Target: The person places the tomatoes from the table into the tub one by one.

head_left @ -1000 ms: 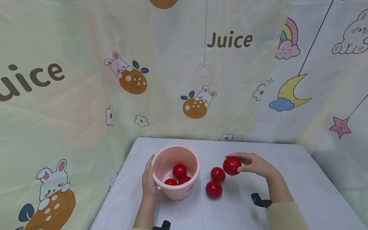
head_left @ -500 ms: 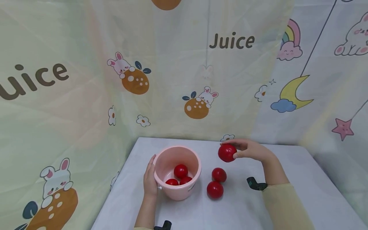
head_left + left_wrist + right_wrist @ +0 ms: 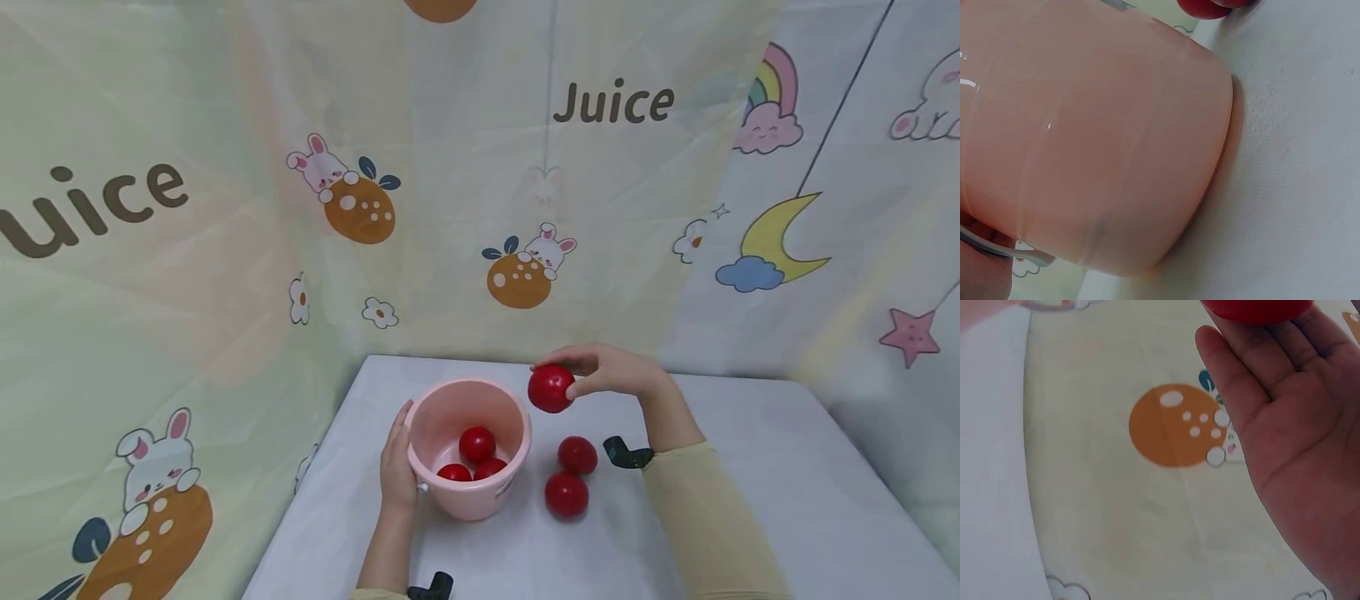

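Note:
A pink bucket (image 3: 472, 500) stands on the table, with several red balls (image 3: 477, 445) lying inside. My left hand (image 3: 398, 471) rests against the bucket's left side, its fingers extended along the wall up to the rim. In the left wrist view, part of that hand (image 3: 982, 272) shows beside the bucket's grey handle (image 3: 1004, 248). Above the table, just right of the bucket's rim, my right hand (image 3: 603, 371) holds another red ball (image 3: 551, 388) between thumb and fingers. The right wrist view shows its palm (image 3: 1310, 444) and the ball's lower edge (image 3: 1260, 309).
Two more red balls, a rear one (image 3: 577, 456) and a front one (image 3: 566, 495), lie right of the bucket on the white table (image 3: 750, 475). Printed cloth (image 3: 450, 183) hangs behind the table and along its sides.
My right hand has lifted the red ball off the table area near the other two and carried it up and left toward the bucket. The left hand stays at the bucket's side.

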